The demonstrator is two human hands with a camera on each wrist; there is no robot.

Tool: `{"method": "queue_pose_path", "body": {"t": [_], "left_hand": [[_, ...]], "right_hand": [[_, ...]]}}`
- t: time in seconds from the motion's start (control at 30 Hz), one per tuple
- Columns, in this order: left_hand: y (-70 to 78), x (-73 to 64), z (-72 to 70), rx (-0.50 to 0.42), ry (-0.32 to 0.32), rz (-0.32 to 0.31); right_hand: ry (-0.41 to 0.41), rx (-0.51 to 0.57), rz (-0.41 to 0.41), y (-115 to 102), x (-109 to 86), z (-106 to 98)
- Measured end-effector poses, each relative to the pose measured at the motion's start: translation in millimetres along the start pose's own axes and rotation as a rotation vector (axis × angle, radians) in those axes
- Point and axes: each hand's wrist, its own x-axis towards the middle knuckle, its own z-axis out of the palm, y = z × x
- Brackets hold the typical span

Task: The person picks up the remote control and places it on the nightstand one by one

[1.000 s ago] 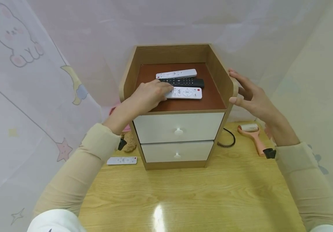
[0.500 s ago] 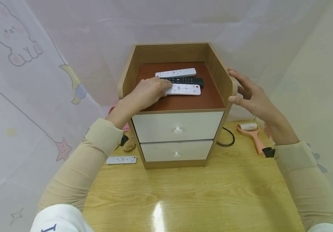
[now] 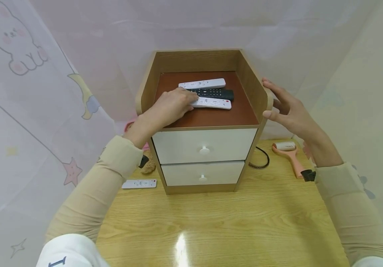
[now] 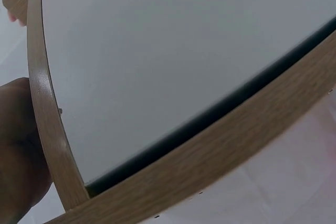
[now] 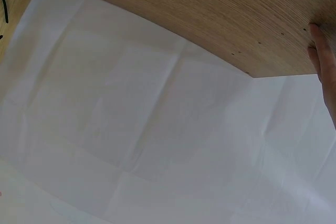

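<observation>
In the head view my left hand (image 3: 173,105) holds the left end of the nearest white remote control (image 3: 215,103), fingers over its top. It lies on the brown top of a small drawer cabinet (image 3: 208,118). Right behind it is a black remote control (image 3: 215,93), partly hidden by the hand, and farther back another white remote control (image 3: 203,83). My right hand (image 3: 290,109) touches the cabinet's right side panel, thumb at the front edge and fingers extended along the outside. The right wrist view shows its fingertips (image 5: 315,35) against the wood.
On the wooden table (image 3: 191,230), another white remote control (image 3: 139,184) lies left of the cabinet, near a brown fuzzy item (image 3: 149,165). To the right are a black coiled cord (image 3: 261,165) and an orange lint roller (image 3: 290,154). Pale sheeting surrounds the table.
My left hand has moved the nearest white remote slightly back toward the black one, and its right end now slants a little nearer to me. The right hand stays at the side panel.
</observation>
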Motion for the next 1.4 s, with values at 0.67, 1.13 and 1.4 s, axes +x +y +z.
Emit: {"method": "queue_pose_path", "body": {"t": [0.67,1.13,1.4], "left_hand": [[20.2,-130.3,-16.4,-0.169,1.238,0.098],[-103.7,-217.6,143.6,-0.299,0.748,-0.444],[-128.1,-251.1,250.4,-0.243,0.313,-0.499]], "right_hand": [[0.014,0.035,-0.004,-19,-4.1,11],[0.031,0.009,0.004,-5,-5.2,4],[0.022,0.020,0.003,-18,-3.2,9]]}}
